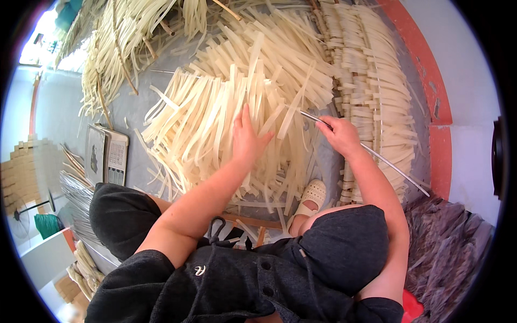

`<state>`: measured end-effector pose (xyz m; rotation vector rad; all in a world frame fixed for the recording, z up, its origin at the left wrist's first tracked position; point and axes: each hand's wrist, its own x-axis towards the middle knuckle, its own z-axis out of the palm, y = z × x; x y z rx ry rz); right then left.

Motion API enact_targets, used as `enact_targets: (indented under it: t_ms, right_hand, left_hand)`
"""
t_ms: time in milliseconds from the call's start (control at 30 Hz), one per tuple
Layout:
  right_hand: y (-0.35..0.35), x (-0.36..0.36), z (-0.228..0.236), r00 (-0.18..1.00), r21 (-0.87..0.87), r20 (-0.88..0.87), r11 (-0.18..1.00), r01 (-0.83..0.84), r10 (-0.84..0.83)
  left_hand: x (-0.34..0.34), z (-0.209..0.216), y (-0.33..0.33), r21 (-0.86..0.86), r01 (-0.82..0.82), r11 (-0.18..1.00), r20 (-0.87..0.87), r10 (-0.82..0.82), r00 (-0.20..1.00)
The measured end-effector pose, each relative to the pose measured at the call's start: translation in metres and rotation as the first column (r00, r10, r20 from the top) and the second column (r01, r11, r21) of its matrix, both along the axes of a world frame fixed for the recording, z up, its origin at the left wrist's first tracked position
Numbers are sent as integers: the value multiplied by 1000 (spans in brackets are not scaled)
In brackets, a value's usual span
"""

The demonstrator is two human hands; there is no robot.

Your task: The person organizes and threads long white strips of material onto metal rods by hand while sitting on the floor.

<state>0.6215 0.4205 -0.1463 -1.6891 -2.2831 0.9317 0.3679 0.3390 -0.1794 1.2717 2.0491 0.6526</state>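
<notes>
Pale, flat strips [188,118] lie in a thick, fanned heap on the grey floor before me. My left hand [249,137] rests on the near middle of this heap, its fingers and thumb spread and gripping nothing. To the right of the heap, my right hand [342,135] is closed round a thin metal rod [396,169]. The rod slants from the strips down to the lower right. At its upper end, a single strip [295,110] crosses the tip; whether the rod pierces it I cannot tell.
Strips bound on poles [358,81] run along the right, beside a red-edged wall [439,145]. More strips on sticks [124,48] lie at the far left. A scale [116,156] stands left, dark fibrous sheets [447,253] lower right. My shoe [314,196] is close to the heap.
</notes>
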Motion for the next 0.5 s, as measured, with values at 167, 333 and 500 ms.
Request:
enact_targets:
  t_ms: [167,333,500]
  right_hand:
    - [-5,-1,5,1000,37,10,999,8,-8]
    - [-1,-9,23,1000,-186,18,982,17,-14]
    - [-1,-5,34,998,-243,-44,970,33,-45]
  left_hand:
    - [16,5,-26,96,333,938,185,-345,920]
    - [41,-37,-16,-43,33,999,250,-21,968]
    - [36,-34,18,-148,-35,988,613,120,781]
